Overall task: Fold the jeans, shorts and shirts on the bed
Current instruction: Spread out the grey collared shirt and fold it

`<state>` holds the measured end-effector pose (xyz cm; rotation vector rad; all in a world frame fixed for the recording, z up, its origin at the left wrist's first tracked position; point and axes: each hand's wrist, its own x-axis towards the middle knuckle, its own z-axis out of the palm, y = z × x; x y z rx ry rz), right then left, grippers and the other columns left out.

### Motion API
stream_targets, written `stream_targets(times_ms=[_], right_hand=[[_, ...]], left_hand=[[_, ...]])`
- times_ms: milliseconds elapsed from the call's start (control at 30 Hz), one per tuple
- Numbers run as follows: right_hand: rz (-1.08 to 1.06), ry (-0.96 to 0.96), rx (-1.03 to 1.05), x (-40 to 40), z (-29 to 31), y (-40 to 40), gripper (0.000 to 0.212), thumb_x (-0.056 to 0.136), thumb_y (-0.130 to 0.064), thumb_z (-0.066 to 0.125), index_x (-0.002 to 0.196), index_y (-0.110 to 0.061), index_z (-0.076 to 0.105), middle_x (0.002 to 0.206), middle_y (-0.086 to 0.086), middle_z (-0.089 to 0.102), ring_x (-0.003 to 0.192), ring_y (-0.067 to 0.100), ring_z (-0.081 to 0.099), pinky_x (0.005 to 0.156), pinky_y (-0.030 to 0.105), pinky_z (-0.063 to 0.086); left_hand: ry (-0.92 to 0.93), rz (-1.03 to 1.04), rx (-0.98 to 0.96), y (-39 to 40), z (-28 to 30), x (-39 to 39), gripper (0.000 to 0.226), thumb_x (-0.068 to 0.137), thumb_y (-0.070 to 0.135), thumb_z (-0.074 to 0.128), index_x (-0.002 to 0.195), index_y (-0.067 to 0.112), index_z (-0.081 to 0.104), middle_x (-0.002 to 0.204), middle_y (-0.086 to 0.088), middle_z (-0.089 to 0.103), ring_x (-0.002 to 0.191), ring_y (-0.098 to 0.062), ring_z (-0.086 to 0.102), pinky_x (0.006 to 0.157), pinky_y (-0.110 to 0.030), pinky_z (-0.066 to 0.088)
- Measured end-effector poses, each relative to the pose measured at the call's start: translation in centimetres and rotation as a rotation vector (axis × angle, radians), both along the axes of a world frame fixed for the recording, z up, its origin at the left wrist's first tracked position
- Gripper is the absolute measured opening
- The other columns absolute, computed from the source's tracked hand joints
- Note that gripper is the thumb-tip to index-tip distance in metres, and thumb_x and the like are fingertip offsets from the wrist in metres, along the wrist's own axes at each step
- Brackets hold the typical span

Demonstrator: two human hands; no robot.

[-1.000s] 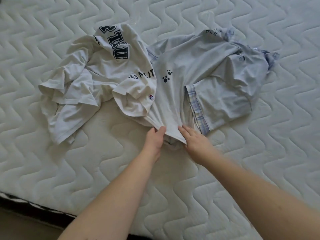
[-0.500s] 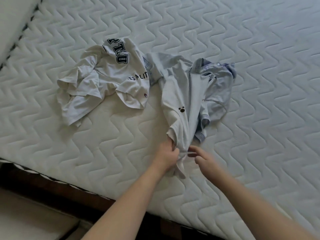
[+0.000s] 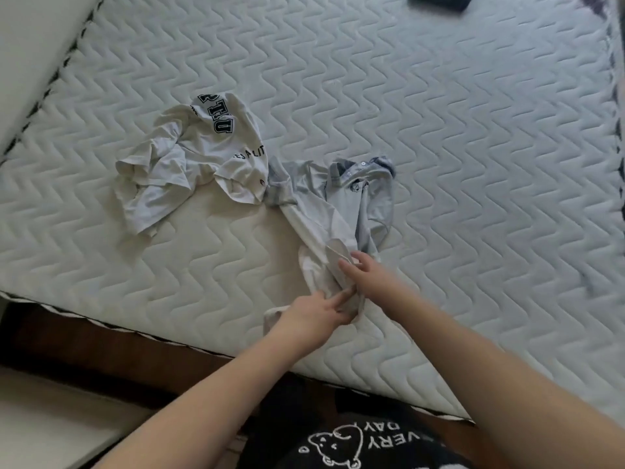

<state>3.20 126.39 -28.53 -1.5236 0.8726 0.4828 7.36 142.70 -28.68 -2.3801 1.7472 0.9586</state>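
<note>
A pale grey-blue polo shirt (image 3: 334, 211) with a plaid collar lies bunched and stretched lengthwise on the quilted white mattress (image 3: 439, 130), its hem end near the bed's front edge. My left hand (image 3: 314, 314) grips the shirt's hem, fingers curled round the gathered cloth. Just above it, my right hand (image 3: 367, 277) pinches the same bunched fabric. A crumpled white T-shirt (image 3: 192, 164) with black letters lies to the left, touching the polo's sleeve.
A dark object (image 3: 439, 1) lies at the far edge of the mattress. The dark wooden bed frame (image 3: 101, 346) runs along the near side, with pale floor (image 3: 50, 418) beyond it. My black printed top (image 3: 355, 445) shows at the bottom.
Both hands have dragged the polo shirt toward the bed's front edge, off the white T-shirt, and it has bunched into a narrow strip. The view has pulled back.
</note>
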Motion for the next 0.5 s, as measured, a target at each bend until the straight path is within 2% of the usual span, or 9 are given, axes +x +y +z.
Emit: stream_targets(times_ms=[67,100,133,200,300,400,500], right_hand=[[-0.008,0.081,-0.046,-0.1,-0.4,0.6,0.084,0.084,-0.057,0.065,0.151,-0.023,0.028,0.138,0.003,0.048,0.119,0.02,0.051,0.089,0.027,0.041],[0.009,0.108,-0.101,-0.2,-0.7,0.9,0.087,0.083,-0.053,0.068,0.152,-0.021,0.027,0.137,0.005,0.048,0.122,0.023,0.051,0.091,0.029,0.041],[0.047,0.125,-0.164,-0.2,-1.1,1.1,0.083,0.084,-0.047,0.07,0.151,-0.02,0.03,0.134,0.006,0.051,0.122,0.024,0.052,0.091,0.029,0.042],[0.148,0.15,-0.294,-0.1,-1.8,1.4,0.059,0.088,-0.03,0.063,0.143,-0.018,0.044,0.123,0.007,0.06,0.114,0.025,0.057,0.089,0.028,0.043],[0.136,0.174,-0.387,0.2,-2.4,1.5,0.047,0.09,-0.016,0.051,0.137,-0.016,0.052,0.125,0.009,0.063,0.116,0.028,0.057,0.1,0.032,0.041],[-0.009,0.095,-0.423,0.5,-2.2,0.6,0.03,0.094,-0.025,0.052,0.119,-0.012,0.063,0.117,0.012,0.066,0.112,0.032,0.059,0.087,0.031,0.042],[-0.252,0.013,-0.434,0.5,-0.7,-0.7,0.039,0.094,-0.042,0.057,0.104,-0.005,0.067,0.099,0.011,0.068,0.103,0.034,0.063,0.078,0.034,0.044]], left_hand=[[0.011,-0.065,0.034,0.3,0.6,-0.8,0.045,0.099,0.017,0.038,0.138,0.04,0.043,0.163,0.008,0.003,0.106,-0.032,0.05,0.064,-0.035,0.035],[0.013,-0.097,0.04,0.5,0.8,-1.1,0.043,0.1,0.017,0.038,0.137,0.038,0.045,0.163,0.008,0.005,0.105,-0.033,0.051,0.064,-0.035,0.035],[0.012,-0.13,0.042,0.7,1.0,-1.4,0.041,0.1,0.017,0.038,0.135,0.036,0.048,0.164,0.007,0.005,0.104,-0.034,0.051,0.064,-0.036,0.035],[0.0,-0.202,0.055,1.2,1.3,-1.6,0.04,0.1,0.015,0.039,0.134,0.033,0.049,0.164,0.004,0.005,0.103,-0.035,0.051,0.064,-0.036,0.035],[-0.034,-0.247,0.088,2.1,1.4,-1.3,0.042,0.099,0.012,0.041,0.137,0.03,0.046,0.163,-0.003,0.01,0.108,-0.035,0.05,0.067,-0.037,0.04],[-0.024,-0.156,0.087,3.3,1.5,0.0,0.051,0.097,0.009,0.039,0.144,0.031,0.035,0.149,-0.009,0.03,0.108,-0.035,0.052,0.075,-0.042,0.047],[0.01,-0.003,0.074,4.4,1.6,1.8,0.055,0.091,0.005,0.044,0.141,0.025,0.035,0.125,-0.007,0.044,0.105,-0.033,0.054,0.074,-0.044,0.049]])
